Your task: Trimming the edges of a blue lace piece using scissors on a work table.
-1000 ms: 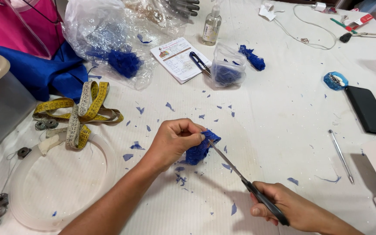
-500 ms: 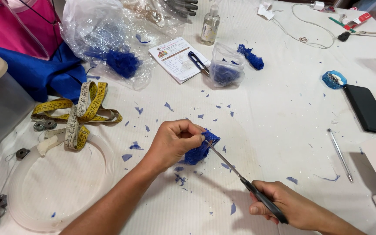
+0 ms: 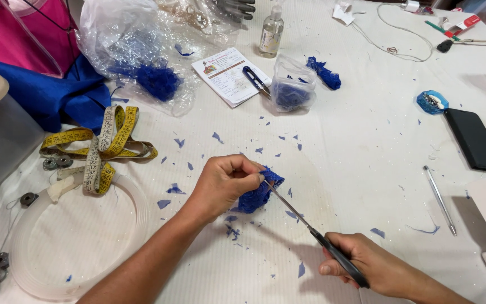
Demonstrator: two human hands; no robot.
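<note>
On the white table (image 3: 367,141) — left hand (image 3: 223,183) pinches blue lace (image 3: 257,194), right hand (image 3: 367,267) grips scissors (image 3: 310,231).

Crumpled blue lace piece (image 3: 259,192) pinched upright, thin scissors (image 3: 316,235) touching it.

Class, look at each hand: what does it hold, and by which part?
The left hand pinches a blue lace piece at its upper edge. The right hand grips scissors by the black handles, tips at the lace.

The lace piece (image 3: 259,191) was deep blue, the scissors (image 3: 317,236) had black handles, the tape measure (image 3: 103,147) was yellow, and blue scraps (image 3: 218,137) dotted the white tabletop (image 3: 355,141).
</note>
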